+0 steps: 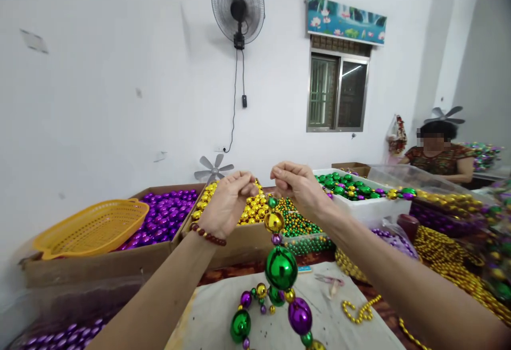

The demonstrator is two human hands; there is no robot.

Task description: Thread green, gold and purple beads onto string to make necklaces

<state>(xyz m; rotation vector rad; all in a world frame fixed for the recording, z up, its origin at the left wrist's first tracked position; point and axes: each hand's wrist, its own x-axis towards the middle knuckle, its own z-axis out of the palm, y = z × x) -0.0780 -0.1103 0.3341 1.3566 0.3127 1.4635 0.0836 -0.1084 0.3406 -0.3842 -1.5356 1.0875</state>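
Observation:
Raised in front of me, my left hand [231,201] and my right hand [297,185] are a short gap apart, fingers pinched. Whatever is between the fingertips is too small to make out. Just below, a string of shiny beads [281,268] hangs near the right fingertips, green, gold and purple, large and small. Its lower part loops over a pale cloth [215,313]. The thread that bears it does not show. A red-brown bead bracelet [208,235] circles my left wrist.
Boxes of purple beads [167,214] and gold beads [255,210] stand ahead, beside a yellow basket [96,227]. A white box [367,209] holds green beads. Small scissors [329,280] and a gold bead chain [361,310] lie on the right. Another person [439,153] sits far right.

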